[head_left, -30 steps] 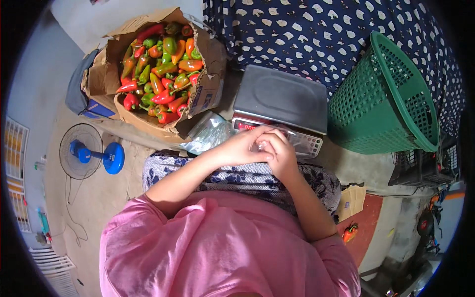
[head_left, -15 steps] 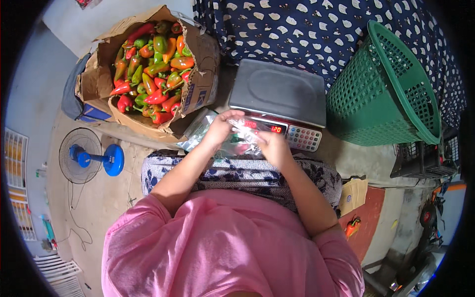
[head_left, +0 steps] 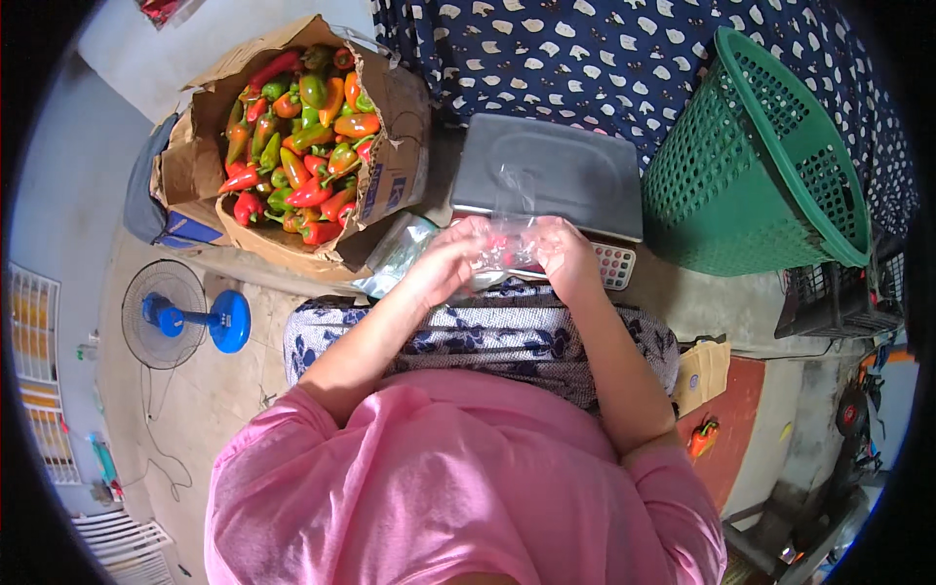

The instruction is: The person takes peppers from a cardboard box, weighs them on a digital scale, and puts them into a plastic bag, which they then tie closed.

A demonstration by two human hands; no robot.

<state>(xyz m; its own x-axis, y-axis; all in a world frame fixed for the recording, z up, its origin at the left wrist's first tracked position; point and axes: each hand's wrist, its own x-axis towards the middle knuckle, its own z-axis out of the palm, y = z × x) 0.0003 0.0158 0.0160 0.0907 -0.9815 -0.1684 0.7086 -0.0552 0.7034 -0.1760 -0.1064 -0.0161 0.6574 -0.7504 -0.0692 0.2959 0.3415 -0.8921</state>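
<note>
A clear plastic bag (head_left: 511, 239) is stretched between my two hands, just in front of the digital scale (head_left: 546, 166). My left hand (head_left: 453, 258) grips its left side, and my right hand (head_left: 565, 252) pinches the right side. The bag's upper part stands up over the scale's front edge. Red and pink show through the film; whether that is print or the display behind, I cannot tell. Most of the scale's display is covered by the bag and my hands, while part of its keypad (head_left: 614, 265) shows beside my right hand. More plastic bags (head_left: 398, 252) lie left of my left hand.
A torn cardboard box (head_left: 395, 175) full of red, orange and green peppers (head_left: 302, 146) stands at the far left. A tall green perforated basket (head_left: 717, 195) leans at the right, near a black crate (head_left: 829, 307). The blue fan (head_left: 229, 320) stands left on the floor.
The bag has been raised and spread upright between my hands. My right hand has moved slightly right and up, now covering the display's lit digits and part of the keypad.
</note>
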